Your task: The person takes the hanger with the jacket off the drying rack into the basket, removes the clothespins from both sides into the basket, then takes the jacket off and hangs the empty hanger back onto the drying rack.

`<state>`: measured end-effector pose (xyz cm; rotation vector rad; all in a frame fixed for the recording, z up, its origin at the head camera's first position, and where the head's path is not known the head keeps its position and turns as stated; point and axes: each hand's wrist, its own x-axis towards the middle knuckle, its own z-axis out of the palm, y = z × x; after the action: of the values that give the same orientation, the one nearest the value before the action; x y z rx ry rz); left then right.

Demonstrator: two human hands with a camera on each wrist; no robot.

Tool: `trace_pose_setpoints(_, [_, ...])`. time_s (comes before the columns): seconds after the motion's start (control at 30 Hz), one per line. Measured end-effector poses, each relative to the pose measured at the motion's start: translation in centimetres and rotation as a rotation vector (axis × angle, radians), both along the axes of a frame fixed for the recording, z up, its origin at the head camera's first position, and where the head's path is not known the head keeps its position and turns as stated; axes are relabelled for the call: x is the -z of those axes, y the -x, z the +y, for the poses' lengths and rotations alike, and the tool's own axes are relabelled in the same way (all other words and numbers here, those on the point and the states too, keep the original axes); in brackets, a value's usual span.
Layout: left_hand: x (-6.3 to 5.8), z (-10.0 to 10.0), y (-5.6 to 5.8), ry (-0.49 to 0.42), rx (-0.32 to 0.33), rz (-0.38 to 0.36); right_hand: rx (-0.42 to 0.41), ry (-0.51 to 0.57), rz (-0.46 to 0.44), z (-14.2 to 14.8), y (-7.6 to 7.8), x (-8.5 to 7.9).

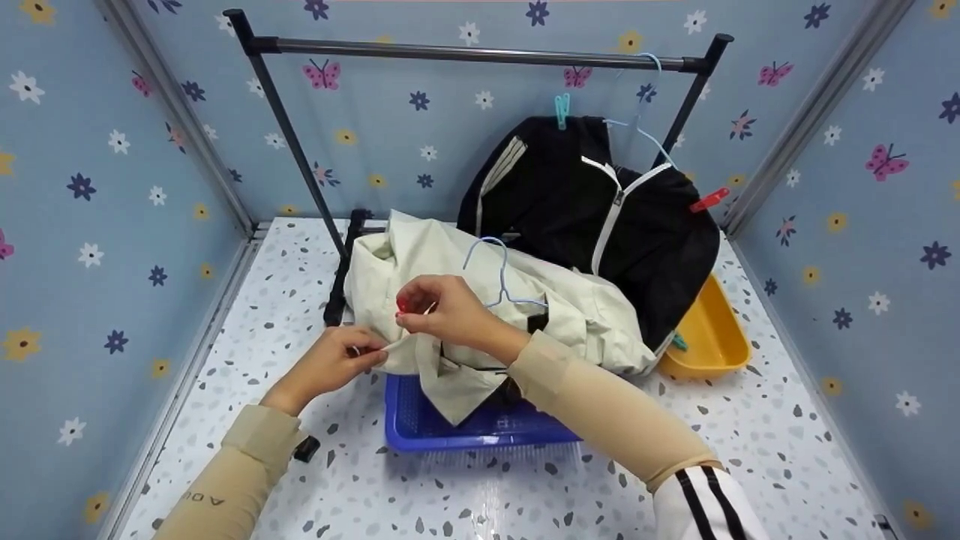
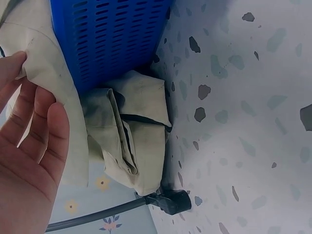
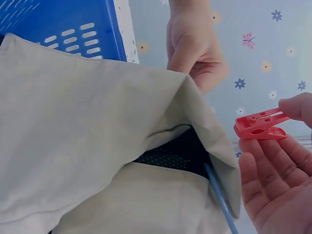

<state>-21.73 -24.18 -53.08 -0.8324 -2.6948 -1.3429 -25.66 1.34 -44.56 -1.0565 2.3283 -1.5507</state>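
Note:
A cream-coloured garment (image 1: 420, 247) lies in folds over a blue basket (image 1: 480, 439), with dark mesh lining (image 3: 175, 153) inside it. From it rises the hook of a light blue hanger (image 1: 504, 270); part of the hanger is hidden by the cloth. My left hand (image 1: 334, 364) pinches the garment's edge between thumb and fingers, as the left wrist view also shows. Close above that edge, my right hand (image 1: 450, 311) holds a red clothespin (image 3: 261, 124) between thumb and fingers. In the right wrist view the clothespin is beside the cloth, apart from it.
Behind, a black jacket (image 1: 547, 195) hangs on a blue hanger (image 1: 651, 105) from a dark rack (image 1: 465, 52). A teal clothespin (image 1: 562, 111) and another red clothespin (image 1: 709, 200) are on its shoulders. A yellow bin (image 1: 720, 337) stands at right. Patterned walls enclose the speckled surface.

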Motion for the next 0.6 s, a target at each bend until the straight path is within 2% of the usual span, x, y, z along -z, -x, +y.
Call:
trace_pose_setpoints(0.33, [0.0,0.0,-0.1,-0.015,-0.001,-0.007,0.024,0.008,-0.006,1.8,-0.1,-1.2])
trace_pose_setpoints(0.6, [0.1,0.0,-0.1,-0.040,0.005,-0.018,0.023,0.037,0.012,3.4,-0.2,-1.4])
